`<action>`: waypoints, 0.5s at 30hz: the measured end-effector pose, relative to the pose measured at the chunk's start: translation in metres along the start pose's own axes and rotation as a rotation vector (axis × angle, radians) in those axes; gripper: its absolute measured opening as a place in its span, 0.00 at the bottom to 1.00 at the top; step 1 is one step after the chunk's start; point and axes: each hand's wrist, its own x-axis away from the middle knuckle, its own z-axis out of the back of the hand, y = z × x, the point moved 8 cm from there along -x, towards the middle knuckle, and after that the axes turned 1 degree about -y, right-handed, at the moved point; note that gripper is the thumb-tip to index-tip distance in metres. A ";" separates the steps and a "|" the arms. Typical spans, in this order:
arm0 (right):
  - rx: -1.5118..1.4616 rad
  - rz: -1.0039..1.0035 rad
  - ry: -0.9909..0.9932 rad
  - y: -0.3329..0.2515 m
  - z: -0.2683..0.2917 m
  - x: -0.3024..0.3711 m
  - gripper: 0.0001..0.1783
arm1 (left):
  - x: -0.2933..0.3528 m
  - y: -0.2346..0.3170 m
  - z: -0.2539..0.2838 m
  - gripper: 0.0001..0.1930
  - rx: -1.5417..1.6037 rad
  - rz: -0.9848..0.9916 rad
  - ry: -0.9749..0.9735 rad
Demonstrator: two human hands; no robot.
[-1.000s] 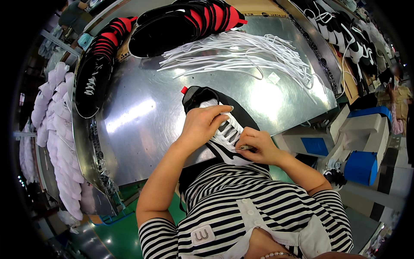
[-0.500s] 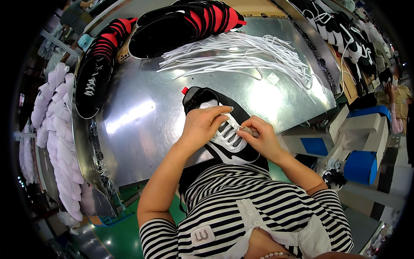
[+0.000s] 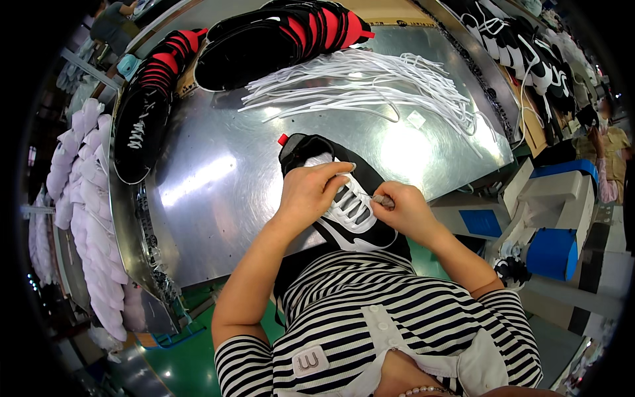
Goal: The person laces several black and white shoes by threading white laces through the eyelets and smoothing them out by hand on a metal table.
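Note:
A black-and-white shoe upper (image 3: 378, 238) with a red heel tab lies at the table's near edge, its toe toward me. White shoelace (image 3: 354, 208) crosses its front in several rows. My left hand (image 3: 309, 192) grips the upper by the collar and tongue, thumb and fingers bent at the top of the lacing. On the right side of the lacing, my right hand (image 3: 407, 210) is closed in a pinch on the shoelace, partly hidden by the fingers. Something greyish covers one of its fingertips.
A bundle of loose white laces (image 3: 357, 83) lies across the metal table (image 3: 211, 225). Behind stand stacks of black-and-red uppers (image 3: 291, 40). White padded pieces (image 3: 89, 198) hang at left. A beige-and-blue machine (image 3: 552, 212) stands at right; more black-and-white uppers (image 3: 522, 53) lie beyond.
My right hand has moved slightly right, away from the lacing, and its fingers have curled in more tightly. My left hand stays in place on the upper.

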 end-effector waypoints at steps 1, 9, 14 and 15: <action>-0.003 0.005 0.011 0.000 0.000 0.000 0.08 | 0.000 0.001 0.000 0.10 0.003 -0.009 0.005; -0.230 -0.187 -0.047 0.003 -0.007 0.016 0.07 | 0.001 0.000 -0.001 0.11 0.030 -0.026 0.004; -0.307 -0.207 -0.068 0.006 -0.014 0.021 0.06 | 0.003 0.001 -0.002 0.11 0.050 -0.056 0.002; -0.323 -0.227 -0.078 0.007 -0.015 0.022 0.06 | 0.003 0.001 -0.003 0.11 0.032 -0.054 -0.007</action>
